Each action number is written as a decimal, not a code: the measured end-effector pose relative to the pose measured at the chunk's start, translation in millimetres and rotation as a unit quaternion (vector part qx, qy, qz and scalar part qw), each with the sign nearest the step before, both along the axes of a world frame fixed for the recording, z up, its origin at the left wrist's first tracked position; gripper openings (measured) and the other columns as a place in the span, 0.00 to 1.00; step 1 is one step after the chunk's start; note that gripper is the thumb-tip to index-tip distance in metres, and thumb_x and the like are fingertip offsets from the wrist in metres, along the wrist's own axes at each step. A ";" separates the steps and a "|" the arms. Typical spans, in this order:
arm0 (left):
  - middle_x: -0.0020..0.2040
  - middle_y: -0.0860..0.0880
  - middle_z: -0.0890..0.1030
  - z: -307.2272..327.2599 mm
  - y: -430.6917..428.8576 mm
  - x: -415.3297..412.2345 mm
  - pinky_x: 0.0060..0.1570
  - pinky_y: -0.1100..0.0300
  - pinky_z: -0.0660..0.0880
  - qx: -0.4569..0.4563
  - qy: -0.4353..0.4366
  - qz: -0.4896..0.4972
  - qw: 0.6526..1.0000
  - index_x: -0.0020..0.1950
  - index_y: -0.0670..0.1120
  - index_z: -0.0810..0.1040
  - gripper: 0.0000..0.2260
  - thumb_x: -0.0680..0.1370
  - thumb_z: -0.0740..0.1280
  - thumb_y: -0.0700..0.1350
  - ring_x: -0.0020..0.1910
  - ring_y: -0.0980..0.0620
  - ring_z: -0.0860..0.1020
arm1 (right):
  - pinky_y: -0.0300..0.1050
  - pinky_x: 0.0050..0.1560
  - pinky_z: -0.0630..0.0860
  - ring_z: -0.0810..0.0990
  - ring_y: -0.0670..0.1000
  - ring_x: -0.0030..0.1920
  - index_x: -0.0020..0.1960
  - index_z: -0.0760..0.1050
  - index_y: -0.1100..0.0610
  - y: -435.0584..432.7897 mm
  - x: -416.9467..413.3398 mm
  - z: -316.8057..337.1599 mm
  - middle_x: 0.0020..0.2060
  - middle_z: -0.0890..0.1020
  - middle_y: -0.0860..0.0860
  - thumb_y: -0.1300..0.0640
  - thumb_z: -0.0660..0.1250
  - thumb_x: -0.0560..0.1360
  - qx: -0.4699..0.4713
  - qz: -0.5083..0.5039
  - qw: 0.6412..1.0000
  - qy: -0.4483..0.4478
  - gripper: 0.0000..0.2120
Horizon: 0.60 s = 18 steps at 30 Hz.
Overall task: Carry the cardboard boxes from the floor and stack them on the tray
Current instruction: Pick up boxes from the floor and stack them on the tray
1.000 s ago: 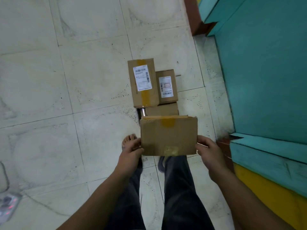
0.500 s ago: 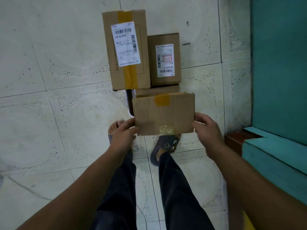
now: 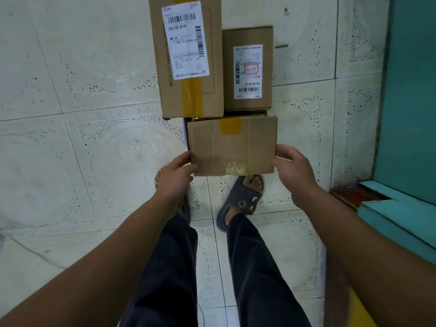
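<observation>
left hand (image 3: 175, 175) and right hand (image 3: 292, 171): each grip is pinched on a side edge of the box (image 3: 232, 147), held level above the feet, just short of the stack. keep it flat and set it down square against the tall box (image 3: 188, 60) and small box (image 3: 247, 69). tray hidden beneath them. open floor (image 3: 82, 138) on the left, teal wall (image 3: 410, 90) near on the right.
</observation>
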<state>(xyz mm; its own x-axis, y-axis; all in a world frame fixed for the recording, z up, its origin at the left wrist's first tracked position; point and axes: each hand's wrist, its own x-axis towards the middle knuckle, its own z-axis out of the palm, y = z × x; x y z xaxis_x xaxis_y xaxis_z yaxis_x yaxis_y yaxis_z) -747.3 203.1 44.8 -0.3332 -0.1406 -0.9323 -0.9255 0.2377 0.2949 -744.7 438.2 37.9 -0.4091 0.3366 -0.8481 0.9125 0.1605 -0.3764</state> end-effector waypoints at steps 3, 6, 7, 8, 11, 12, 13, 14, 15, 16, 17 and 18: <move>0.62 0.60 0.79 -8.6 -5.8 1.0 0.68 0.45 0.69 -0.019 -0.008 -0.004 1.000 0.65 0.62 0.77 0.27 0.64 0.65 0.52 0.59 0.53 0.78 | 0.34 0.40 0.69 0.76 0.47 0.54 0.66 0.76 0.51 -3.9 2.3 -5.9 0.58 0.79 0.45 0.61 0.64 0.78 -0.002 0.006 1.000 -0.003 0.17; 0.62 0.61 0.79 -11.3 -8.3 0.5 0.68 0.44 0.68 -0.020 -0.008 -0.006 1.000 0.65 0.62 0.76 0.30 0.62 0.65 0.55 0.62 0.52 0.76 | 0.34 0.40 0.69 0.76 0.47 0.54 0.66 0.75 0.51 -6.1 4.1 -8.5 0.59 0.79 0.46 0.60 0.64 0.78 -0.002 0.004 1.000 -0.002 0.18; 0.61 0.61 0.79 -12.8 -9.0 0.6 0.68 0.44 0.68 -0.018 -0.005 -0.007 1.000 0.65 0.63 0.75 0.31 0.61 0.65 0.56 0.62 0.52 0.76 | 0.34 0.41 0.70 0.77 0.47 0.55 0.66 0.76 0.51 -6.4 4.0 -9.7 0.59 0.79 0.46 0.59 0.64 0.78 0.000 0.003 1.000 -0.001 0.17; 0.61 0.62 0.79 -14.9 -10.3 1.4 0.68 0.44 0.68 -0.015 -0.003 -0.008 1.000 0.65 0.63 0.75 0.31 0.61 0.65 0.56 0.61 0.52 0.77 | 0.34 0.41 0.70 0.77 0.48 0.56 0.65 0.76 0.51 -6.7 3.8 -10.8 0.59 0.79 0.46 0.59 0.65 0.77 0.002 0.003 1.000 0.001 0.17; 0.61 0.62 0.79 -16.4 -10.7 2.5 0.68 0.44 0.68 -0.015 -0.003 -0.011 1.000 0.65 0.63 0.75 0.28 0.64 0.65 0.54 0.60 0.53 0.77 | 0.38 0.47 0.70 0.76 0.49 0.57 0.65 0.76 0.51 -7.9 3.5 -13.5 0.58 0.79 0.46 0.58 0.66 0.77 0.005 0.004 1.000 0.002 0.17; 0.61 0.62 0.79 -16.8 -10.8 4.3 0.68 0.43 0.68 -0.015 -0.004 -0.012 1.000 0.64 0.64 0.75 0.27 0.64 0.65 0.54 0.60 0.52 0.77 | 0.39 0.48 0.70 0.76 0.49 0.57 0.65 0.76 0.51 -7.9 4.9 -12.6 0.59 0.79 0.46 0.58 0.67 0.77 0.006 0.004 1.000 0.003 0.17; 0.62 0.62 0.79 -17.6 -11.2 5.3 0.68 0.43 0.67 -0.016 -0.002 -0.010 1.000 0.64 0.64 0.75 0.27 0.64 0.65 0.54 0.61 0.52 0.76 | 0.40 0.49 0.70 0.76 0.49 0.58 0.65 0.76 0.51 -8.1 5.4 -12.4 0.58 0.79 0.46 0.57 0.67 0.77 0.005 0.004 1.000 0.004 0.17; 0.62 0.61 0.79 -17.4 -11.3 5.5 0.69 0.43 0.67 -0.017 0.001 -0.008 1.000 0.64 0.64 0.75 0.27 0.63 0.65 0.56 0.63 0.51 0.75 | 0.40 0.49 0.70 0.76 0.49 0.58 0.65 0.75 0.51 -8.0 5.5 -12.0 0.58 0.79 0.46 0.57 0.67 0.77 0.003 0.005 1.000 0.005 0.17; 0.63 0.61 0.78 -16.3 -11.4 5.2 0.69 0.43 0.67 -0.021 0.000 -0.006 1.000 0.64 0.64 0.75 0.27 0.63 0.65 0.56 0.65 0.50 0.74 | 0.40 0.49 0.69 0.75 0.48 0.57 0.66 0.74 0.51 -8.2 5.6 -11.0 0.58 0.78 0.45 0.57 0.66 0.77 0.003 0.005 1.000 0.004 0.17; 0.63 0.62 0.78 -11.2 -9.1 3.3 0.69 0.43 0.66 -0.024 -0.001 -0.008 1.000 0.64 0.62 0.75 0.26 0.65 0.66 0.56 0.66 0.49 0.73 | 0.41 0.51 0.69 0.74 0.48 0.57 0.67 0.74 0.52 -8.1 5.7 -9.3 0.57 0.77 0.45 0.58 0.66 0.78 0.004 0.007 1.000 0.002 0.17; 0.63 0.61 0.77 -5.1 -6.5 1.5 0.69 0.43 0.67 -0.026 0.005 -0.005 1.000 0.66 0.60 0.75 0.24 0.69 0.66 0.53 0.66 0.49 0.73 | 0.42 0.53 0.69 0.74 0.47 0.57 0.68 0.73 0.52 -7.6 5.9 -8.0 0.58 0.76 0.46 0.59 0.65 0.78 0.007 0.008 1.000 0.001 0.18; 0.63 0.59 0.76 0.7 -4.3 1.0 0.69 0.44 0.67 -0.027 0.014 0.002 1.000 0.68 0.58 0.74 0.22 0.73 0.66 0.50 0.66 0.49 0.73 | 0.42 0.55 0.70 0.73 0.47 0.58 0.69 0.72 0.52 -7.0 6.4 -5.6 0.60 0.76 0.47 0.59 0.65 0.78 0.009 0.009 1.000 -0.001 0.19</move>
<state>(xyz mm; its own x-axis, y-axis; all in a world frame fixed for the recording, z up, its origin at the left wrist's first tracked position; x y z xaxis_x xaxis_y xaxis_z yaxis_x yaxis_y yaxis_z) -746.3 198.8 45.5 -0.3588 -0.1918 -0.9135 -0.9180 0.2497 0.3082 -738.3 431.2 32.3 -0.4140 0.3446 -0.8425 0.9099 0.1832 -0.3722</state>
